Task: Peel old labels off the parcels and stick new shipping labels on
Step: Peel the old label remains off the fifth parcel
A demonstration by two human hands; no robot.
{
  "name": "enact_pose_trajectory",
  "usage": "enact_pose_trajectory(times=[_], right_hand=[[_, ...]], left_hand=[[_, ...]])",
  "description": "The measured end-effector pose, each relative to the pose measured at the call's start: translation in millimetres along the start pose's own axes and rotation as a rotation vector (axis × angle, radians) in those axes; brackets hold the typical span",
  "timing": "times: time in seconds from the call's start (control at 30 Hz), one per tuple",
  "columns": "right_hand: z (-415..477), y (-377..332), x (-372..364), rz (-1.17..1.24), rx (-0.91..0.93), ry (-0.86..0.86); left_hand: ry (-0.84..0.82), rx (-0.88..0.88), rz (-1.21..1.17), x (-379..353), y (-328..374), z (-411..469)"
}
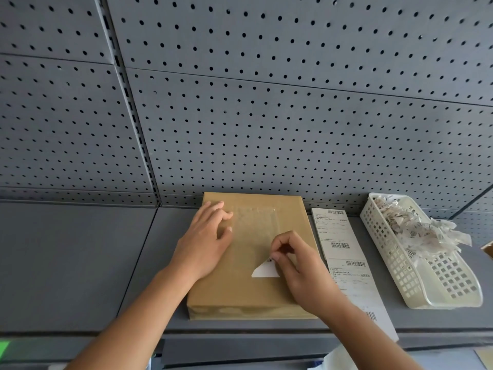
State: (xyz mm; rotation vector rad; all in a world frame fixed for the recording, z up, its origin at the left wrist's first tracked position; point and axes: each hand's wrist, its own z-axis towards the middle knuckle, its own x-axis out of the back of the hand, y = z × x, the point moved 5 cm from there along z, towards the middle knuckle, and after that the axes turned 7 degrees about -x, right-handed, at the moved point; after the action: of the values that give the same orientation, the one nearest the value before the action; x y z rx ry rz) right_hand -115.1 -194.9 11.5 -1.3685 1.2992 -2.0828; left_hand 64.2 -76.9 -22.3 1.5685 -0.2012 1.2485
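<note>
A flat brown parcel (pixel 248 289) lies on the grey shelf (pixel 80 263) against the pegboard wall (pixel 240 102). The left hand (pixel 205 241) reaches in from the lower left and rests palm down on the parcel's upper left part, fingers loosely spread and a little bent. The right hand (pixel 296 265) comes from the lower right, its fingers curled, pinching the last white scrap of label (pixel 265 271) near the parcel's middle. A strip of new labels (pixel 338 252) lies just right of the parcel, beside a white basket (pixel 453 284) holding crumpled label scraps (pixel 418 231).
</note>
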Motion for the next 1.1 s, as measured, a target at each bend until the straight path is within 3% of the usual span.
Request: enact_pose_trajectory(times=[0.2,0.37,0.47,0.63,0.7,0.87,1.1], right_hand=[[-3.2,0.0,14.0,0.063,0.028,0.095],[0.9,6.7,0.7,-0.238,0.101,-0.036],[2.7,5.0,-7.7,-0.353,0.167,-0.012],[-3.4,3.3,-3.2,-0.261,0.139,-0.01],[-6.4,2.8,3.5,-0.117,0.038,-0.015],[-6.4,10.1,28.8,0.305,-0.139,0.192],[-10.8,13.1,27.4,0.364,-0.221,0.101]], left_hand=[[0.002,0.001,0.001,0.1,-0.8,-0.2],[0.013,-0.01,-0.001,0.2,0.6,-0.2],[0.013,-0.014,0.003,0.2,0.5,0.0],[0.013,-0.014,0.0,0.4,2.0,-0.3],[0.006,-0.006,0.004,0.5,1.5,-0.3],[-0.004,-0.001,0.023,1.2,2.6,-0.8],[0.0,-0.004,0.023,1.8,2.3,-1.1]])
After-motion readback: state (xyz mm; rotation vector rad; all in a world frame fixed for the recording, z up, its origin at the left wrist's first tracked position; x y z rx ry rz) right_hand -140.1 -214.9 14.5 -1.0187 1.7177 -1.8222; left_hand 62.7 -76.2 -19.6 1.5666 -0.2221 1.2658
